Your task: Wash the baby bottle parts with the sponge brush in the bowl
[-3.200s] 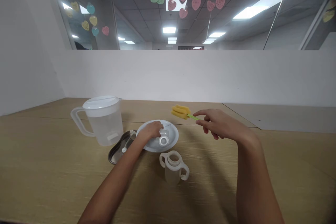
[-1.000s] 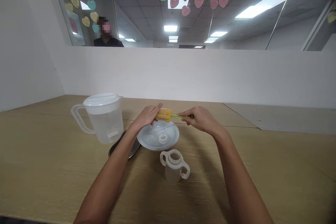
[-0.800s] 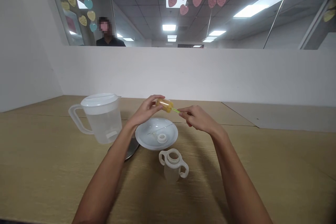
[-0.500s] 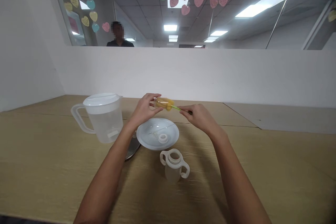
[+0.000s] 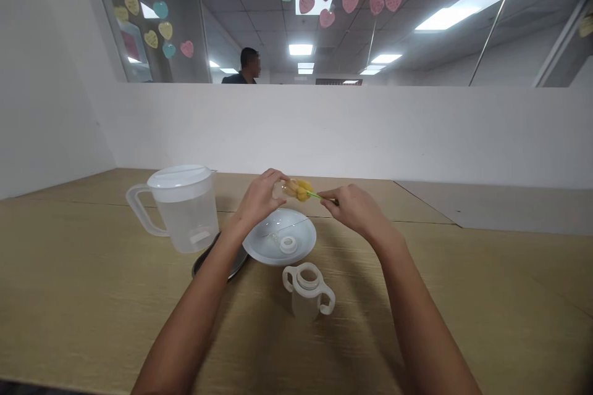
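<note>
My left hand [image 5: 262, 199] is closed around a small clear bottle [image 5: 281, 189] lying on its side in the air above the bowl. A yellow sponge brush head [image 5: 303, 190] sits at the bottle's mouth, partly inside it. My right hand [image 5: 354, 207] grips the brush by its thin green handle [image 5: 315, 195]. Under my hands stands a white bowl [image 5: 259, 245], in which lie a white ring [image 5: 288, 245] and a thin clear piece that I cannot make out. Nearer to me, a whitish two-handled cup holder [image 5: 306, 296] stands upright with its top uncovered.
To the left is a clear lidded pitcher [image 5: 188, 213] with its handle pointing left. A dark round tray [image 5: 238, 262] lies partly behind my left forearm. White wall [image 5: 324, 129] rises behind the wooden table [image 5: 445, 308]. Beyond the window, a person [image 5: 248, 66] is visible.
My left hand and the bottle have shifted slightly right and down. More of the sponge head shows outside the bottle. Behind the glass, the person has moved right and turned sideways.
</note>
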Tool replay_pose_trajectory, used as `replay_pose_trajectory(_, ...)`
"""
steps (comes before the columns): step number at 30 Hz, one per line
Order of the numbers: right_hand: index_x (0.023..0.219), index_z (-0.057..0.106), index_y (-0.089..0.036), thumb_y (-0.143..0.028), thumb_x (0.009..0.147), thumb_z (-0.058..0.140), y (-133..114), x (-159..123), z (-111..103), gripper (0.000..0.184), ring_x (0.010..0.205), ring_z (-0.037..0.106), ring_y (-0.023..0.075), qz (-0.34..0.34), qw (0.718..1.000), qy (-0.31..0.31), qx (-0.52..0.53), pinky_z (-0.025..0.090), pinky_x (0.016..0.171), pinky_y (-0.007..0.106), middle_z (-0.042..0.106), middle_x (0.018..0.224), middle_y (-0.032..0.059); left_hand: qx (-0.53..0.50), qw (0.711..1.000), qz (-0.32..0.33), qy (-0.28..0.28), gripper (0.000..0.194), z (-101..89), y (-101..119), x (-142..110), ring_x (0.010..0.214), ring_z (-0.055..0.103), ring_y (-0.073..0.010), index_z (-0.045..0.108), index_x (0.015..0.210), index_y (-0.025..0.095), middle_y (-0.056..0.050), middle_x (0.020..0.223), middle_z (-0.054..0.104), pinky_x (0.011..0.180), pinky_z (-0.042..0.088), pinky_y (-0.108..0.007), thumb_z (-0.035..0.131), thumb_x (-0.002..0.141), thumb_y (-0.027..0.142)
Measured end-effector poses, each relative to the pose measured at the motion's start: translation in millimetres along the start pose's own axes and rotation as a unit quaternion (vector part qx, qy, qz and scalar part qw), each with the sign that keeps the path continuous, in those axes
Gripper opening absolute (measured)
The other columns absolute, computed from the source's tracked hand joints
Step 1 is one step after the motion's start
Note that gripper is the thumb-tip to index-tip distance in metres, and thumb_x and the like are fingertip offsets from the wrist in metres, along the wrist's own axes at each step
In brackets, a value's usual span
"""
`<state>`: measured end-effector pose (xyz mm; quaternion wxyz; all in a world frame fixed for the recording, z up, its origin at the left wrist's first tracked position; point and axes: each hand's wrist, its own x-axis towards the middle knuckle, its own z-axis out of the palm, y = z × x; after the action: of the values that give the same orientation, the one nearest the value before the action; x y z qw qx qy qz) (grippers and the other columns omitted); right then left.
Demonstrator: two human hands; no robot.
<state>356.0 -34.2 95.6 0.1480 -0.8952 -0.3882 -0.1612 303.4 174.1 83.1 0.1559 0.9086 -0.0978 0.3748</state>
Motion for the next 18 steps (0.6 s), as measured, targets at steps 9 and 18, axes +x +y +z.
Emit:
replay_pose_trajectory(9, 0.104, 0.070, -0.021, -0.027, 0.082, 0.052, 12, -1, -4, 0.029, 0.069, 0.061, 0.0188, -0.031, 0.998, -0.022, 0.052, 0.041, 0.062, 0.026, 0.070, 0.082, 0.0079, -0.186, 0.974, -0.095, -0.086, 0.052, -7.7, -15, -4, 0.103, 0.056, -0.0213, 0.062, 0.112, 0.020, -0.005, 0.116, 0.061, 0.096, 0.043, -0.037, 0.073, 0.064, 0.038)
replay_pose_trajectory(18, 0.107, 0.068, -0.021, -0.031, 0.085, 0.051, 11, -6, -8, 0.030, 0.075, 0.063, 0.0185, -0.075, 0.984, 0.014, 0.160, 0.045, 0.068, 0.028, 0.070, 0.097, 0.0048, -0.394, 0.897, -0.146, -0.135, 0.041, -19.6, 2, -2, 0.091, 0.062, -0.0203, 0.066, 0.099, 0.013, -0.008, 0.100, 0.067, 0.083, 0.049, -0.031, 0.058, 0.078, 0.047)
